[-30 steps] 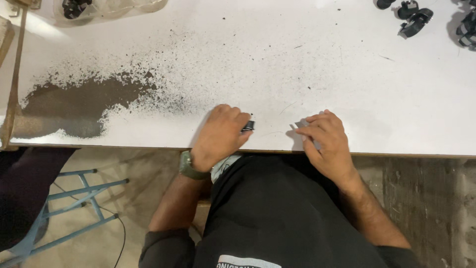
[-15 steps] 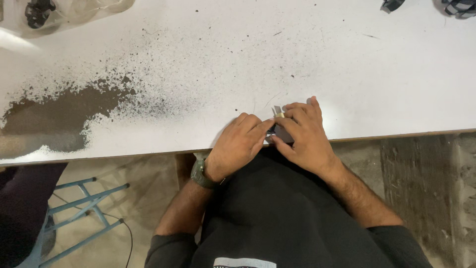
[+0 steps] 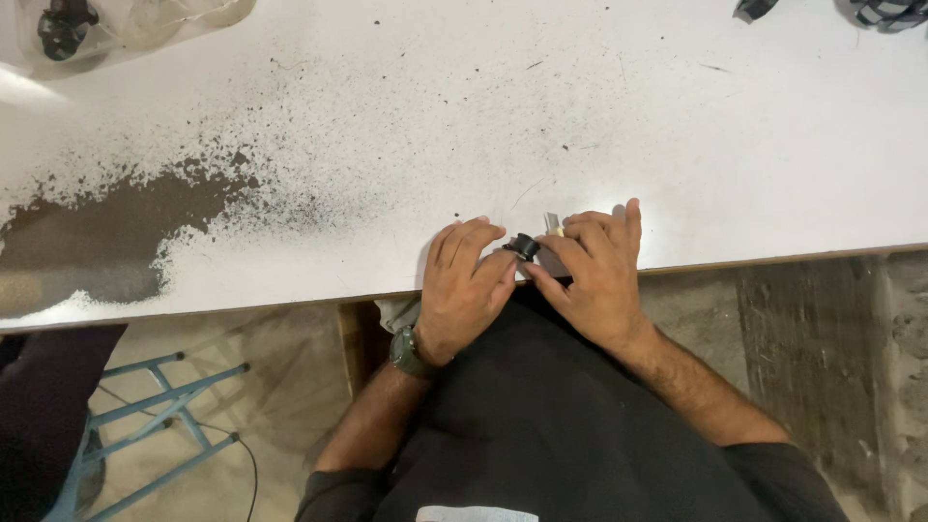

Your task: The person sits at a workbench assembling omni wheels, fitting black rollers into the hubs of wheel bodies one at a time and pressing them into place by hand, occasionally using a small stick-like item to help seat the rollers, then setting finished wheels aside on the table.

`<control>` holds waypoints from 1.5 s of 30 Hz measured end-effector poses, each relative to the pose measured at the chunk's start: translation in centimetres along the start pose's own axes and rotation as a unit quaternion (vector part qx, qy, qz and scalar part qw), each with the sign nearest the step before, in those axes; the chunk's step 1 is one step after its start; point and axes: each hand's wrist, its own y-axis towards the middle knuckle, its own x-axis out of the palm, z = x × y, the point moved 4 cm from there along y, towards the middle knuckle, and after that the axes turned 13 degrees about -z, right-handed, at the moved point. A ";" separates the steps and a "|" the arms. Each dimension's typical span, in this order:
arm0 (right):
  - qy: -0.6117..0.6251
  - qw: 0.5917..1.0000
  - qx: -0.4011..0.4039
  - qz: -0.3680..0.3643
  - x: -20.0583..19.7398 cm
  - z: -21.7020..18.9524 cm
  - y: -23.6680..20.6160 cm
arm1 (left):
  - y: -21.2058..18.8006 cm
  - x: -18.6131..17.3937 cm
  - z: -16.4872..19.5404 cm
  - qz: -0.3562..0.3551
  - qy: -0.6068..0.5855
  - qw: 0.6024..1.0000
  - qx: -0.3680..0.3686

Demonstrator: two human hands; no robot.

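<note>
A: Where is the part they're working on?

B: Low in the middle of the frame, right at the near edge of the white table. It's a small black round piece, pinched between the two hands. The left hand curls its fingers against it from the left; the right hand closes on it from the right, with a thin pale strip sticking up just beside the fingers.

A: What could go wrong?

B: It sits over the table edge, so I'd judge a slipped pinch would drop it into the lap or onto the floor. It's small and both grips are only fingertip holds.

A: Anything you can't make out?

B: Plenty. The fingers cover most of the black piece, so its shape and how the strip joins it are unclear. I can't tell whether the right hand holds the piece, the strip, or both. The dark objects at the upper right are cut off by the frame, and the black thing at the upper left lies under clear plastic. A dark gritty stain spreads at the left.
</note>
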 end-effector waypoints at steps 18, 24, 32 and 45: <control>0.084 0.992 -0.089 0.011 1.5 -0.3 -1.1 | -1.3 0.9 -0.3 0.032 -0.051 0.997 -0.053; 0.094 0.991 -0.095 0.020 1.5 -0.6 -0.6 | -1.7 1.2 -0.4 0.032 0.000 0.999 -0.006; 0.098 0.988 -0.117 0.022 1.4 -0.3 -0.5 | -1.2 1.4 0.3 0.062 0.047 0.997 0.030; 0.109 0.979 -0.174 -0.002 2.6 0.4 -1.8 | -1.1 1.6 -0.7 0.000 -0.057 0.993 -0.107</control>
